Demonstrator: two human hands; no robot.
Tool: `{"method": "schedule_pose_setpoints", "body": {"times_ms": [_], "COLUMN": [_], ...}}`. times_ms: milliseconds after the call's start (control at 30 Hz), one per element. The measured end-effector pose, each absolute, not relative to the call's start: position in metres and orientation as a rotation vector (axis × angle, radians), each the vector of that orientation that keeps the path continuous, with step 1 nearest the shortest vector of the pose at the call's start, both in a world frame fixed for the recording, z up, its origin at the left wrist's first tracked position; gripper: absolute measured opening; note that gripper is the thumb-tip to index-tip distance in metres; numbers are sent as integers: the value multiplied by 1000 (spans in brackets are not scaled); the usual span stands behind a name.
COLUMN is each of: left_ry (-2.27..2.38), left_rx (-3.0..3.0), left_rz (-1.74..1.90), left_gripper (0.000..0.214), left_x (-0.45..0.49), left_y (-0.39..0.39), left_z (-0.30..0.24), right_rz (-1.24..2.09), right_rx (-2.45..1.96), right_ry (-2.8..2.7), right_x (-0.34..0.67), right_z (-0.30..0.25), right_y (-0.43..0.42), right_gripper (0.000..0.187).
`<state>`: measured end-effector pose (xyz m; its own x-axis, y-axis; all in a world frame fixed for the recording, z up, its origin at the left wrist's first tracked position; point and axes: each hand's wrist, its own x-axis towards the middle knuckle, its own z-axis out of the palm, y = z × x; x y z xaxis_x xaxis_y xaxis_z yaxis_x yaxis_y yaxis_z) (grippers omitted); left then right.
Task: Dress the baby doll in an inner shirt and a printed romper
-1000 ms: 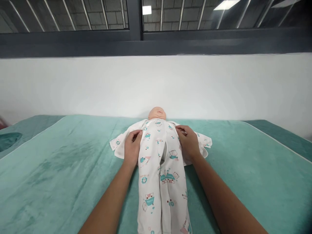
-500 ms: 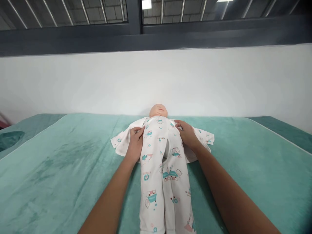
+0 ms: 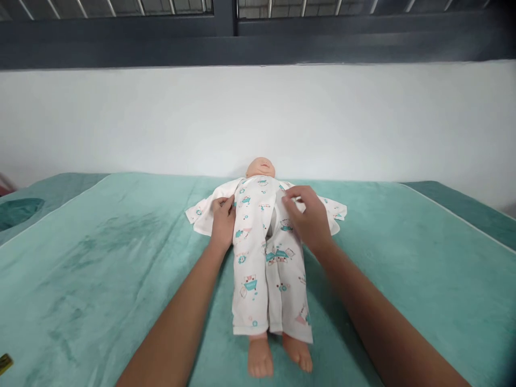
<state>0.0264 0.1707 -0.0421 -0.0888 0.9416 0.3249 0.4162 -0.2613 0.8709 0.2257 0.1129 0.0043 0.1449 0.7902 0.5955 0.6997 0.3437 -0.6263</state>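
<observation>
A baby doll (image 3: pixel 261 167) lies on its back, head by the wall and bare feet (image 3: pixel 260 357) towards me. It wears a white printed baby shirt (image 3: pixel 206 215) with both sleeves spread sideways. White printed baby trousers (image 3: pixel 250 252) with a split crotch cover its legs and reach up over the chest. My left hand (image 3: pixel 223 223) is closed at the trousers' left upper edge, thumb and fingers pinching the cloth. On the other side my right hand (image 3: pixel 310 217) is closed, its bent fingers and thumb meeting at the trousers' right upper edge; its grip is partly hidden.
A green plush cover (image 3: pixel 121 258) spreads beneath the doll on both sides. Behind it rises a white wall (image 3: pixel 161 118) under a dark window frame (image 3: pixel 121 45). A small yellow and black object (image 3: pixel 5 363) lies at the lower left edge.
The view has shifted, so the doll sits higher and its feet now show. My right hand has moved inward over the trousers, its fingers more bent. My left hand stays at the left edge.
</observation>
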Motion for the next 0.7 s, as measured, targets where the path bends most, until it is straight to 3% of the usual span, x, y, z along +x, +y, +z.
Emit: {"method": "schedule_pose_setpoints", "body": {"times_ms": [133,267,467,600,700], "left_ry": [1482,1298,1102,1167,1229], "left_rx": [1742,1803,1913,1989,2119], "left_rz": [1561,1423,1060,1061,1087], "left_gripper": [33,39,73,80,75], "left_x": [17,-2,-17,-15,-13], "left_y": [125,45,-43,-50,-51], "left_z": [-46,-55,-65,-69,-73], "right_rz": [393,105,-51,-53,39], "right_rx": [-1279,-1535,-1702,-1673,-1568], "right_ry": [-2235,-2408,-2462,-2330,-2273], "right_x": [192,173,152,147,146], "right_z": [19,12,-1,-7,-9], "right_y": [14,-45,-53,-57,-69], "right_gripper": [9,4,10,12,14]}}
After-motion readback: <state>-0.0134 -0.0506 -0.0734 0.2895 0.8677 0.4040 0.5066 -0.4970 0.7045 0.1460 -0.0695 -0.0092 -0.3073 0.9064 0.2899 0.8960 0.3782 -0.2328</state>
